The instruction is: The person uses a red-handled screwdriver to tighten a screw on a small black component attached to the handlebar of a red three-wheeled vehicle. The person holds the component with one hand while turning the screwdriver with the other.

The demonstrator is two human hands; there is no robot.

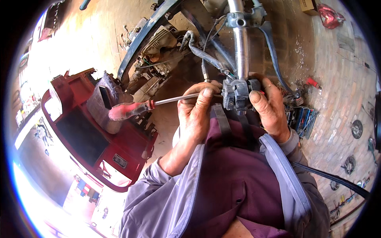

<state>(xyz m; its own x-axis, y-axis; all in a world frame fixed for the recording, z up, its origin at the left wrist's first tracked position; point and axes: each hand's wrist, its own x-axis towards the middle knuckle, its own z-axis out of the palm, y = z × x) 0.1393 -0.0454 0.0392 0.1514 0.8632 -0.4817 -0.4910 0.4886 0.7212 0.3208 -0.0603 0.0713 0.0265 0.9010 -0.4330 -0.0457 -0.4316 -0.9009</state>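
In the left hand (pixel 193 119) we see a red-handled screwdriver (pixel 129 110), its shaft pinched between thumb and fingers beside a black handlebar switch housing (pixel 237 93). We find the housing at the near end of a bright metal tube (pixel 241 51); the right hand (pixel 273 113) clasps its opposite side, thumb uppermost.

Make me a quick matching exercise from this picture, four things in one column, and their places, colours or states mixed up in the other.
1. Screwdriver
2. Bar
3. Block
4. Jacket

A. Shiny silver
B. Open at the front
C. Held in the left hand, handle pointing left
D. Black, between the left hand and the right hand

Pairs: 1-C, 2-A, 3-D, 4-B
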